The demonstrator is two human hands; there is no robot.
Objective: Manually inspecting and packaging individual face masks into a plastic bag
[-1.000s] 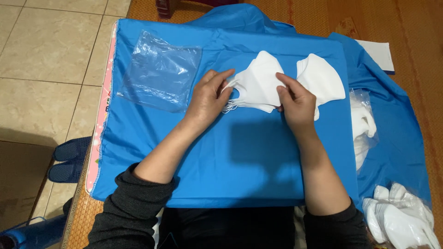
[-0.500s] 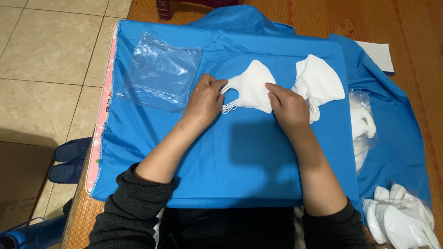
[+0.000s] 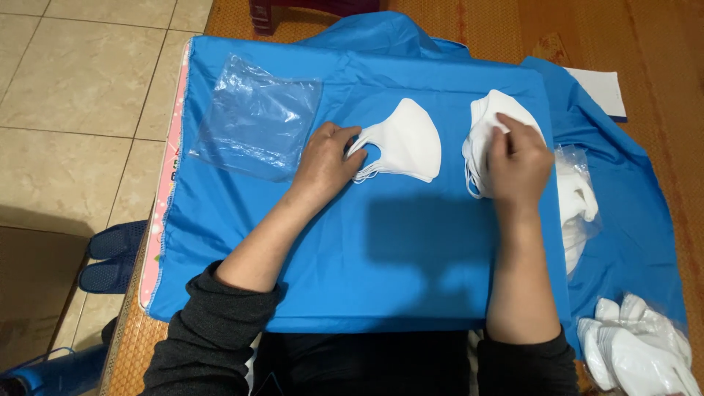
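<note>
left hand [image 3: 323,158] pinching the ear loops of a white mask [image 3: 407,143] mid-surface | right hand [image 3: 517,161] fingers down on the mask stack [image 3: 484,121] beside it | clear bag [image 3: 257,125] sits left, from what I see

Bright, sharp; soft shadow, probably overhead.

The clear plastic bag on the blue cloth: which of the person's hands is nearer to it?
Left. The left hand lies just beside the clear plastic bag; the right hand rests on the mask stack, farther away.
</note>
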